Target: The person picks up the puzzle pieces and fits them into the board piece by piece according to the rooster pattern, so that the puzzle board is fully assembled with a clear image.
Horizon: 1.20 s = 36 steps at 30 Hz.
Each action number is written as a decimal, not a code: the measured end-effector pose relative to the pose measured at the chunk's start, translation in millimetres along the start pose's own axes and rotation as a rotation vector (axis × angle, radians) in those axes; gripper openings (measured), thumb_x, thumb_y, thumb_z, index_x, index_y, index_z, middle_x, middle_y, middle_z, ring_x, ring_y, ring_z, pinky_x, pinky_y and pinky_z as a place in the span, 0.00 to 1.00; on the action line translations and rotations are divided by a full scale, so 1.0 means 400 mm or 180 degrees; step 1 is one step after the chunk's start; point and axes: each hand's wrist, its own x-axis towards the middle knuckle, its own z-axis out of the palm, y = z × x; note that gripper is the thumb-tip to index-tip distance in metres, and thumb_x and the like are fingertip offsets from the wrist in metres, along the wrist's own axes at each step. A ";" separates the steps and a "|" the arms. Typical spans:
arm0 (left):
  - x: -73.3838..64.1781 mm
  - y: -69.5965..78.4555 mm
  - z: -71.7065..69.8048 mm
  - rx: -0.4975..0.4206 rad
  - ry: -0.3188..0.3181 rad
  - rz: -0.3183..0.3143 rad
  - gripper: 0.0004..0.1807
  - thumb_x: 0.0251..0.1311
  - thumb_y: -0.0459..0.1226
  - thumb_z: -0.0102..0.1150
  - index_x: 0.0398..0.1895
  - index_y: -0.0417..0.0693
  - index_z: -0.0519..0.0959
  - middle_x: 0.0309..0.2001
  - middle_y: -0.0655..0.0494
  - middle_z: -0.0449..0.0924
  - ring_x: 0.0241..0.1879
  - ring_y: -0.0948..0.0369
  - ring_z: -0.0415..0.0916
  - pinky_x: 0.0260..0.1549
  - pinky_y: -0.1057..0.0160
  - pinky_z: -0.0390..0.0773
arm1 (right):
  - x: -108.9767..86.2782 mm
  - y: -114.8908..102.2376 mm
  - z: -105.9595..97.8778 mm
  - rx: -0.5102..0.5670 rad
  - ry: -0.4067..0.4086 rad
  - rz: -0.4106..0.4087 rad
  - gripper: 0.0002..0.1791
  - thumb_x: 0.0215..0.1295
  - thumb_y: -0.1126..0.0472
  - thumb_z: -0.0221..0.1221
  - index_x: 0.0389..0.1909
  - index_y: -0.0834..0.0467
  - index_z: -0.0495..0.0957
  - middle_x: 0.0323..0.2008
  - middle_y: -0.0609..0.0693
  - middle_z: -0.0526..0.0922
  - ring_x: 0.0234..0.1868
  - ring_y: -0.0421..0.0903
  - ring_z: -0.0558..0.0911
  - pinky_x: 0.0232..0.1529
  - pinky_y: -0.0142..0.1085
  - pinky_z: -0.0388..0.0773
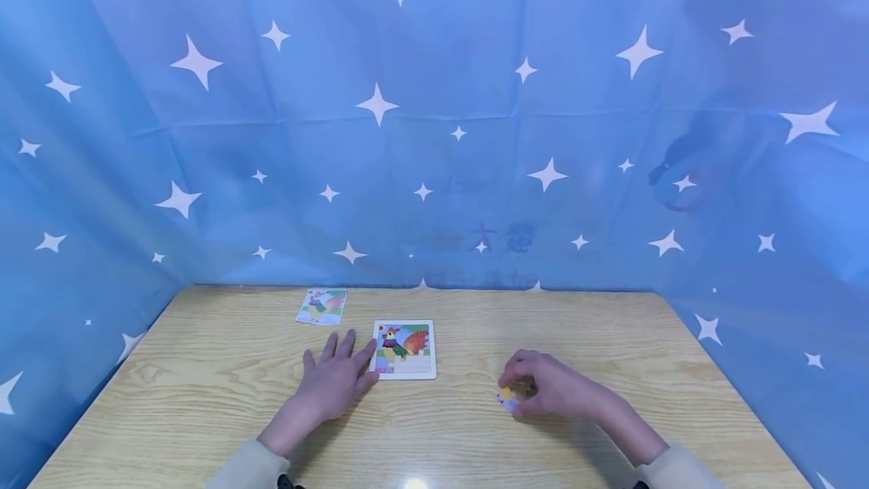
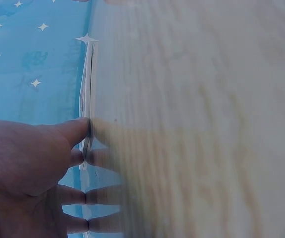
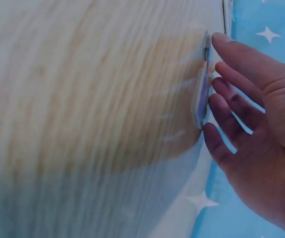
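Observation:
A white-framed puzzle tray (image 1: 402, 376) lies left of the table's middle. The rooster picture (image 1: 415, 339) inside it has a bare white patch at its lower right. My left hand (image 1: 333, 385) rests palm down with fingers spread, its thumb and index finger touching the tray's left edge. Over to the right, my right hand (image 1: 560, 389) curls its fingers and thumb round some small jigsaw puzzle pieces (image 1: 506, 398), yellow and lilac. The right wrist view shows these pieces (image 3: 201, 94) low against the tabletop at my fingertips; their exact number is hidden.
A small printed card (image 1: 322, 306) with a similar rooster picture lies at the back left of the wooden table (image 1: 462, 444). A blue curtain (image 1: 448, 149) with white stars hangs behind the table and along its sides.

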 end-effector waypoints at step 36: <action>-0.002 0.001 -0.003 -0.0022 -0.0028 0.0011 0.30 0.77 0.50 0.52 0.77 0.49 0.67 0.77 0.32 0.55 0.75 0.29 0.47 0.59 0.17 0.48 | 0.001 -0.001 0.047 -0.0064 0.0514 0.0166 0.13 0.60 0.63 0.72 0.43 0.53 0.80 0.35 0.41 0.80 0.35 0.37 0.77 0.36 0.33 0.77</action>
